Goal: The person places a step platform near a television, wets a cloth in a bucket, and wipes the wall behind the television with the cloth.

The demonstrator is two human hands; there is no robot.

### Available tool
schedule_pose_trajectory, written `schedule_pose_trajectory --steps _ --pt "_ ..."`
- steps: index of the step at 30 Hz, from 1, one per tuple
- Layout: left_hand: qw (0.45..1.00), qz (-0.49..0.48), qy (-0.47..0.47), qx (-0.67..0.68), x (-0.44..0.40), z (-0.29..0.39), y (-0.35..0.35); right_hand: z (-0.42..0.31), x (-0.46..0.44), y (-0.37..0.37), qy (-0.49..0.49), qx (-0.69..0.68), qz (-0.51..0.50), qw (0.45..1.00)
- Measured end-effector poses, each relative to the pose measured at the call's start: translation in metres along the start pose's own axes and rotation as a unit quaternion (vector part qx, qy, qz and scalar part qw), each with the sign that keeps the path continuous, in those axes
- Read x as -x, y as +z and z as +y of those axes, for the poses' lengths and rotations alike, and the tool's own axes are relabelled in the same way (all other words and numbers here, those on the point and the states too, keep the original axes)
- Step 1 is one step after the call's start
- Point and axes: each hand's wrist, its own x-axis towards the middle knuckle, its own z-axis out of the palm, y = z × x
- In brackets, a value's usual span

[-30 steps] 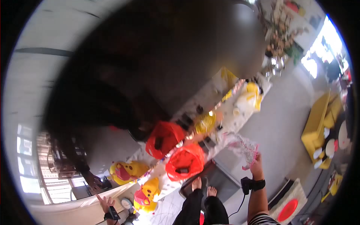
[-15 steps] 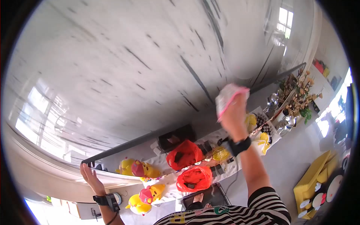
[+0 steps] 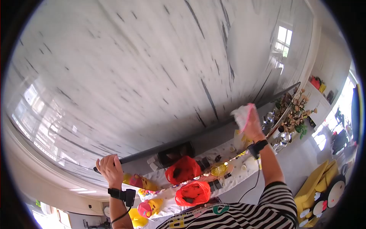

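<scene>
A large dark glossy screen (image 3: pixel 213 139) with a thin black top edge stands upright and mirrors the items below it. My left hand (image 3: pixel 110 170) rests on the left end of that edge, its fingers bent over it. Near the right part of the screen, my right hand (image 3: pixel 252 126) holds a white and pink cloth (image 3: pixel 241 115) against or close to the surface. Both wrists carry black straps with small devices. Whether the cloth touches the screen cannot be made out.
Below the screen are a red bag (image 3: pixel 193 193), yellow plush toys (image 3: pixel 150 207) and a white-covered surface (image 3: pixel 225 187). Flowers (image 3: pixel 297 118) and a silver vase (image 3: pixel 283 139) stand at the right. A yellow chair (image 3: pixel 316 187) is at the lower right; a streaked marble wall (image 3: pixel 145 76) rises behind.
The view has swung up to the wall and screen top. My left hand has moved right along the top edge and bent its fingers over it. My right hand has moved lower with the cloth.
</scene>
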Motion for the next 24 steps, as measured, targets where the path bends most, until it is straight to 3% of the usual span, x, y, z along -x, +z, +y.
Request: schedule_pose_trajectory --steps 3,5,6,7,9,12,14,15,16,17,18,20,21,23,24 --pt "0.997 0.050 0.050 -0.031 0.007 -0.009 0.006 0.030 0.018 0.008 0.010 -0.008 0.028 1.000" --pt "0.996 0.038 0.061 -0.051 0.007 -0.009 0.004 0.023 0.020 0.019 -0.016 0.115 -0.026 0.993" --pt "0.996 0.042 0.064 -0.047 0.007 -0.011 0.006 0.014 0.024 0.030 0.025 0.094 -0.013 0.995" --pt "0.996 0.049 0.066 -0.032 0.006 -0.006 0.002 0.002 0.035 0.041 -0.045 0.143 0.025 0.988" --pt "0.996 0.033 0.060 -0.049 0.004 -0.001 0.000 -0.064 0.008 0.047 -0.071 -0.020 0.053 0.996" --pt "0.997 0.018 0.055 -0.053 0.004 -0.002 0.002 -0.175 -0.029 0.062 -0.086 -0.142 0.024 0.986" --pt "0.995 0.011 0.070 -0.067 0.009 -0.017 0.009 -0.244 -0.056 0.070 -0.161 -0.234 -0.011 0.959" --pt "0.994 0.010 0.079 -0.080 0.009 -0.025 0.016 -0.274 -0.064 0.067 -0.195 -0.194 -0.004 0.961" --pt "0.991 0.029 0.104 -0.080 0.014 -0.032 0.019 -0.294 -0.070 0.057 -0.217 -0.249 -0.061 0.942" --pt "0.988 0.012 0.113 -0.103 0.017 -0.040 0.022 -0.312 -0.069 0.063 -0.195 -0.162 0.037 0.967" --pt "0.991 0.011 0.116 -0.064 0.016 -0.040 0.021 -0.325 -0.068 0.078 -0.176 -0.221 0.033 0.959" --pt "0.984 0.012 0.152 -0.093 0.009 -0.036 0.018 -0.315 -0.066 0.083 -0.216 -0.200 0.108 0.950" --pt "0.991 0.027 0.116 -0.065 0.008 -0.024 0.015 -0.301 -0.062 0.091 -0.223 -0.224 0.154 0.936" --pt "0.991 0.038 0.103 -0.071 0.011 -0.025 0.013 -0.264 -0.054 0.098 -0.182 -0.327 -0.037 0.926" --pt "0.992 0.034 0.101 -0.063 0.011 -0.021 0.010 -0.231 -0.047 0.080 -0.165 -0.240 0.033 0.956"
